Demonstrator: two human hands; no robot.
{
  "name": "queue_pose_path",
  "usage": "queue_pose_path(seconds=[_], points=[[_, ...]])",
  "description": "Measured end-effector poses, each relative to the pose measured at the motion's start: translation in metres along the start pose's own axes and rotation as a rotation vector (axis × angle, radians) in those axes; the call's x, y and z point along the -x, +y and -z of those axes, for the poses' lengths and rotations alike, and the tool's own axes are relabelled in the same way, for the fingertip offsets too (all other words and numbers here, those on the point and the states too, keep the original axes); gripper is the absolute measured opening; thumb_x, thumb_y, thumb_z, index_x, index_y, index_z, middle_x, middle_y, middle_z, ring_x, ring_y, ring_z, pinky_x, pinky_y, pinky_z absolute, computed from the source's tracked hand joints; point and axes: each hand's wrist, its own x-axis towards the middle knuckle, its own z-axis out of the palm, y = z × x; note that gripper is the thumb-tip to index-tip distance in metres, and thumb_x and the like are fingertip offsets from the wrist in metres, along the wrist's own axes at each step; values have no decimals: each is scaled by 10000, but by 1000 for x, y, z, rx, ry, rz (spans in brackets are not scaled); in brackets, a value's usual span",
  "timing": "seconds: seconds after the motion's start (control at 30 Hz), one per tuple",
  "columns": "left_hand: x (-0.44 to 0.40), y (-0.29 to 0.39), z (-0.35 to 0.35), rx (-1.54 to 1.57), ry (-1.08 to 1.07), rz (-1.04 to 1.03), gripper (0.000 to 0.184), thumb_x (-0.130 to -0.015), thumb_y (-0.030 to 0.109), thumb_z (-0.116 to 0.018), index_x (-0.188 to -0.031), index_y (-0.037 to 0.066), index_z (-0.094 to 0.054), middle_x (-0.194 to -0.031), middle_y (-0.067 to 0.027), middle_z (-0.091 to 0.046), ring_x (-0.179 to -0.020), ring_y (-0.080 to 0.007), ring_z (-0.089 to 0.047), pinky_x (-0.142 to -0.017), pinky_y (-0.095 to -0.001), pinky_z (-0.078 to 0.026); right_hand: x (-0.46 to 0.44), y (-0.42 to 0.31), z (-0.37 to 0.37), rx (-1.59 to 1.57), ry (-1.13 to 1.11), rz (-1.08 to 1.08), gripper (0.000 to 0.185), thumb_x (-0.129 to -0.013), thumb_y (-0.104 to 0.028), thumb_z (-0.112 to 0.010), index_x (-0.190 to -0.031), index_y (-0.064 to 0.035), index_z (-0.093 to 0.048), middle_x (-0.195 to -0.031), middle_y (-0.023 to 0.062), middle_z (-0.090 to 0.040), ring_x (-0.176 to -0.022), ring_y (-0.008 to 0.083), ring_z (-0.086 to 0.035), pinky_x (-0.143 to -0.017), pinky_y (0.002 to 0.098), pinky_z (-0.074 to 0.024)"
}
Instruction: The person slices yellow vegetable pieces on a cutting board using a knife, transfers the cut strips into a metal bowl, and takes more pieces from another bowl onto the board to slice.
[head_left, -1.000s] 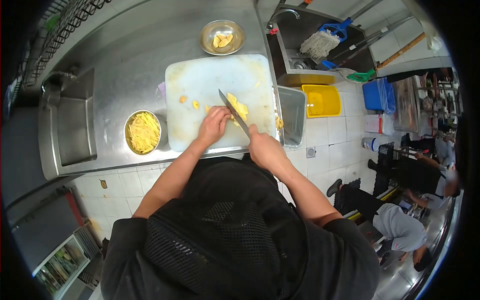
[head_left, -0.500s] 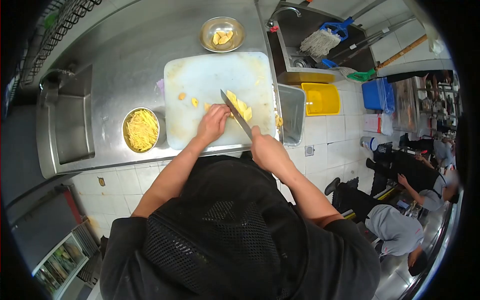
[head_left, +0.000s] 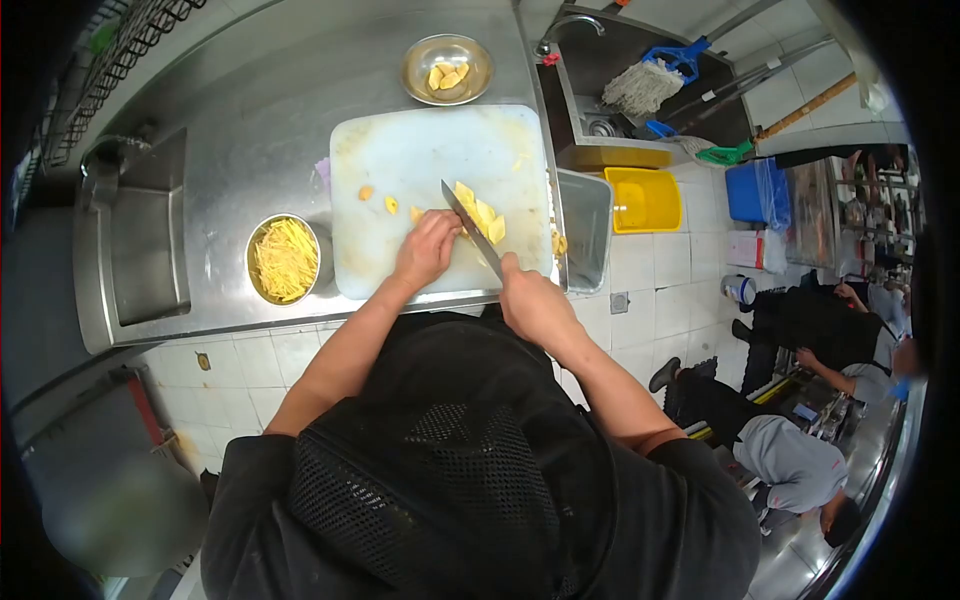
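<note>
My right hand point(head_left: 535, 300) is closed round the handle of a kitchen knife point(head_left: 473, 228), its blade slanting up and left over the white cutting board point(head_left: 380, 270). Curled fingers of my left hand point(head_left: 428, 245) press down against the blade's left side, on a piece of what looks like ginger, mostly hidden. Cut yellow ginger slices point(head_left: 482, 212) lie right of the blade. Small ginger ends point(head_left: 391, 204) are scattered left of my fingers. A round container point(head_left: 250, 282) of thin yellow strips stands left of the board, and a metal bowl point(head_left: 420, 88) with several chunks sits beyond it.
A metal sink point(head_left: 150, 270) is at the left. Right of the counter are a grey bin point(head_left: 588, 235), a yellow tub point(head_left: 640, 200) and a mop point(head_left: 645, 88) in a floor basin. Co-workers point(head_left: 795, 455) are at the far right.
My hands and the knife keep almost the same place on the board. A blurred shape has come into view at the lower left. A co-worker at the far right has shifted slightly.
</note>
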Motion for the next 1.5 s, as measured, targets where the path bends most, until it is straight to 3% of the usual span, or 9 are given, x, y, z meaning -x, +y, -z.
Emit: queue_pose_path(seconds=[0.2, 0.6, 0.8, 1.17, 1.5], points=[[0, -4, -1, -6, 19, -37, 122, -879, -27, -638, -992, 16, -653, -1054, -115, -676, -1020, -333, -649, -843, -415, -551, -65, 2, -43, -64, 158, 27, 246, -910, -39, -484, -1134, 60, -482, -831, 305, -693, -802, 477, -699, -726, 579, -543], [1, -1, 2, -41, -5, -61, 158, -878, -46, -616, -1023, 13, -646, -1056, -131, -673, -1029, -332, -642, -851, -409, -549, 4, 5, -4, -37, -43, -36, 253, -909, -46, -500, -1141, 51, -477, -838, 316, -688, -807, 501, -685, -755, 604, -524], [2, -4, 1, -17, 0, -60, 152, -880, -38, -619, -1017, 19, -653, -1057, -119, -677, -1030, -329, -644, -852, -413, -549, -60, 8, -50, -110, 202, 44, 245, -914, -52, -495, -1142, 35, -468, -802, 299, -685, -778, 497, -682, -724, 600, -524], [0, 0, 2, -15, 28, -41, 97, -890, -52, -636, -978, -13, -647, -1019, -134, -684, -986, -336, -663, -835, -396, -553, 6, 5, -3, -57, -5, -24, 209, -910, -53, -523, -1077, 50, -452, -798, 321, -678, -772, 509, -679, -734, 607, -524], [-1, 1, 4, 18, 32, -7, 93, -890, -51, -641, -972, -13, -663, -1017, -138, -690, -984, -335, -672, -840, -403, -557, -10, 1, -10, 15, -13, -39, 203, -907, -33, -487, -1100, 25, -467, -864, 303, -701, -833, 492, -696, -756, 587, -538]])
